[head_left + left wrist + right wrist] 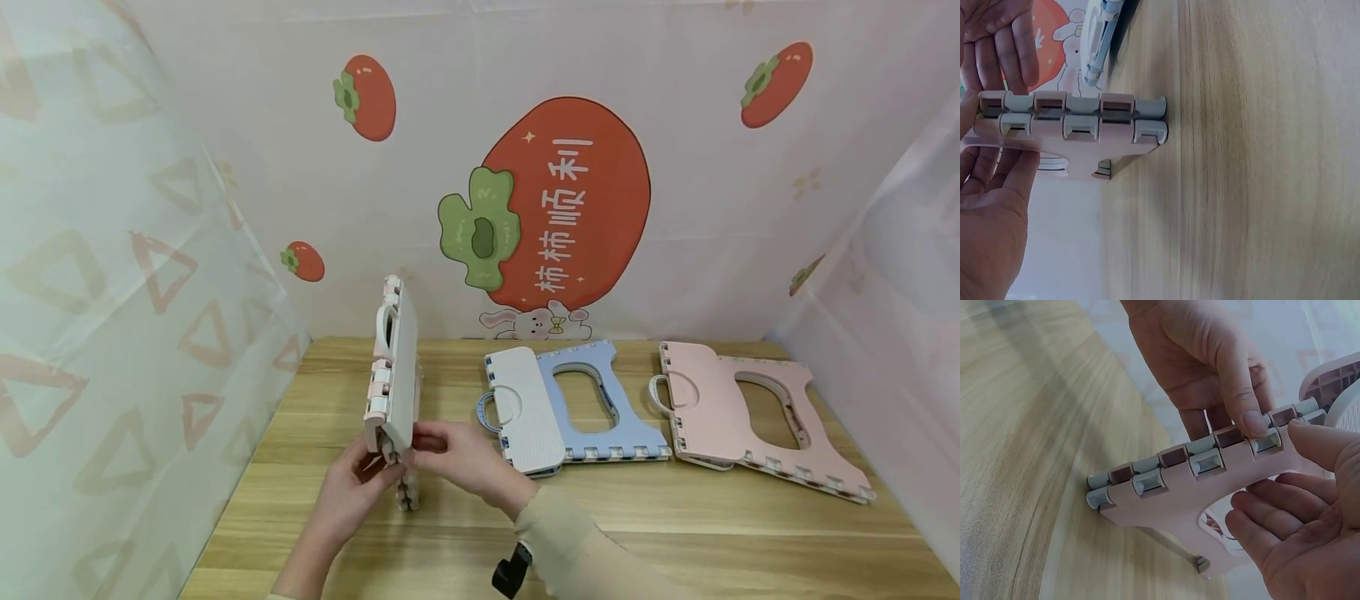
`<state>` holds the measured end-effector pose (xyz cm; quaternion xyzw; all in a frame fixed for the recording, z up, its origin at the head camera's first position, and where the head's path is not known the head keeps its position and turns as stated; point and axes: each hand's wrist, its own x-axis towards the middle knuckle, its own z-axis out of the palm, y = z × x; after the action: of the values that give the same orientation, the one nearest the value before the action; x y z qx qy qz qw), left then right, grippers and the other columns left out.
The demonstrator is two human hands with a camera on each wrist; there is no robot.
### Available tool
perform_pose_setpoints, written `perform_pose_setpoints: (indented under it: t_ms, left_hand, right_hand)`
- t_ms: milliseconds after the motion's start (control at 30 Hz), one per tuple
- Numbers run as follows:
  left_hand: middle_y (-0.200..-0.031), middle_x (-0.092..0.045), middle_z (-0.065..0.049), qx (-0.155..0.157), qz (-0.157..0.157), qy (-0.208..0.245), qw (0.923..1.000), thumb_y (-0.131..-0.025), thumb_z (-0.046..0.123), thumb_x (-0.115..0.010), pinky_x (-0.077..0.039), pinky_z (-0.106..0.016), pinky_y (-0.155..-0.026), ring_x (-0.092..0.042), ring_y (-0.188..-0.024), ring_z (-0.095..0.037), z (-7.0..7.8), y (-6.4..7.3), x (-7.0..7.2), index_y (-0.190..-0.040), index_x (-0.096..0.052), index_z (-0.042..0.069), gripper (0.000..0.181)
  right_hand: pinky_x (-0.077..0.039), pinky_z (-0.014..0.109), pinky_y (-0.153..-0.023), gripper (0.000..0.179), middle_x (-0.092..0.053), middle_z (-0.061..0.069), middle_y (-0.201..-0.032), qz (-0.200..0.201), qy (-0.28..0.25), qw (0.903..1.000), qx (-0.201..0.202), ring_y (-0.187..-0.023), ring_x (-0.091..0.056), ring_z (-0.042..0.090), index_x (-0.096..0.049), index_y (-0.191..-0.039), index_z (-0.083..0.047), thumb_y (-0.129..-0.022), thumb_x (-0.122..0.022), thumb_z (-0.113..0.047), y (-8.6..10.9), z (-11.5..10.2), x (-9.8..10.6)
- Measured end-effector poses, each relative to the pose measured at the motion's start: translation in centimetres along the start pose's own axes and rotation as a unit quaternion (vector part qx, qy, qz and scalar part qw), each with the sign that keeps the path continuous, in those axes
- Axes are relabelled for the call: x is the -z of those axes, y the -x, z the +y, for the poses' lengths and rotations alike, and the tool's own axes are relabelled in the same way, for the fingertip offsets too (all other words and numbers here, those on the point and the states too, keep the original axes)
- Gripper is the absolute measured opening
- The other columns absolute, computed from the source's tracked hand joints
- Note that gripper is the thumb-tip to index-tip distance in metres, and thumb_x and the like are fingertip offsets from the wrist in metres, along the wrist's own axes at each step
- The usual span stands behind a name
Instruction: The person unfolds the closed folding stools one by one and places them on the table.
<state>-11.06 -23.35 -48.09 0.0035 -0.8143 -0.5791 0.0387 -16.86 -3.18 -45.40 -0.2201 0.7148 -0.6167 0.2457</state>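
Note:
A pink and white folding stool [405, 367] stands on edge at the left of the table, folded flat, its white carrying handle [383, 329] facing left. My left hand [348, 492] grips the near hinged edge from the left, its thumb laid on the hinge blocks [1229, 436]. From the right, my right hand [465, 458] holds the same edge with its thumb close to the left one. In the right wrist view, its fingers [1272, 512] lie curled beside the opening in the pink leg panel [1166, 506]. The panel's lower corner meets the tabletop.
To the right, a blue and white folded stool [615, 417] lies flat on the wooden table [450, 550]. Beyond it lies a pink folded stool [705, 400]. A white cloth wall [420, 200] printed with persimmons rises behind, with cloth at both sides.

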Motion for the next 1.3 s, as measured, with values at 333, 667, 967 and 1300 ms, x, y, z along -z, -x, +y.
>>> perform_pose_setpoints:
  t_ms: [333, 667, 967, 1300]
  left_hand:
    - [-0.141, -0.059, -0.014, -0.053, -0.014, 0.003, 0.9985, -0.093, 0.011, -0.075, -0.05, -0.045, -0.106, -0.056, -0.129, -0.037, -0.2, 0.3, 0.5, -0.138, -0.062, 0.009, 0.046]
    - [-0.144, -0.052, -0.016, -0.057, -0.018, 0.011, 0.9982, -0.092, 0.008, -0.076, -0.052, -0.04, -0.103, -0.055, -0.129, -0.044, -0.6, 0.2, 0.7, -0.136, -0.063, 0.004, 0.046]
    - [-0.144, -0.052, -0.013, -0.041, -0.027, 0.006, 0.9988, -0.092, 0.014, -0.077, -0.053, -0.027, -0.099, -0.056, -0.129, -0.045, -0.6, 0.1, 0.9, -0.139, -0.062, 0.009, 0.05]
    - [-0.141, -0.056, -0.011, -0.047, -0.022, -0.015, 0.9985, -0.092, 0.012, -0.076, -0.056, -0.036, -0.099, -0.059, -0.126, -0.039, -0.4, 0.2, 1.0, -0.14, -0.062, 0.011, 0.05]
  right_hand:
    - [-0.055, 0.027, -0.098, 0.051, -0.068, 0.004, -0.134, 0.011, 0.052, 0.9986, 0.007, -0.121, -0.065, 0.013, -0.06, -0.142, -0.012, -0.096, -0.073, -0.031, -0.2, 0.2, -0.5]
    - [-0.053, 0.039, -0.104, 0.051, -0.067, 0.005, -0.136, 0.017, 0.123, 0.9918, 0.027, -0.123, -0.065, 0.017, -0.062, -0.14, -0.015, -0.094, -0.075, -0.034, -0.5, 0.5, -0.9]
    - [-0.053, 0.034, -0.104, 0.047, -0.066, 0.004, -0.137, 0.026, 0.186, 0.9809, 0.05, -0.124, -0.064, 0.017, -0.064, -0.136, -0.016, -0.095, -0.074, -0.034, -0.6, 0.6, -1.3]
    - [-0.055, 0.033, -0.101, 0.042, -0.068, 0.005, -0.134, 0.024, 0.221, 0.9728, 0.066, -0.122, -0.065, 0.017, -0.064, -0.135, -0.014, -0.097, -0.072, -0.03, -0.6, 0.7, -1.5]
